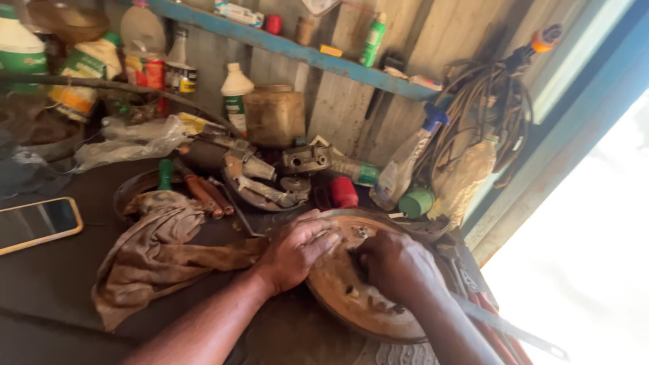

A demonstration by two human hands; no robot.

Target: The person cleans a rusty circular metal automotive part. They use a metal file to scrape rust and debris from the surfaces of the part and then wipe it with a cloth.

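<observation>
Rusty disc [338, 284] lying flat, left hand [297, 249] spread on it, right hand [397, 265] pressed together.

Dark workbench [54, 284]: rag [155, 253], phone [37, 223], rusty disc [338, 284]

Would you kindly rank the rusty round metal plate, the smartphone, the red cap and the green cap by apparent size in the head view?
1. Rusty round metal plate, under both hands, by far the largest.
2. Smartphone, partly cut by the frame edge.
3. Red cap and green cap look alike; I would not rank them.
</observation>
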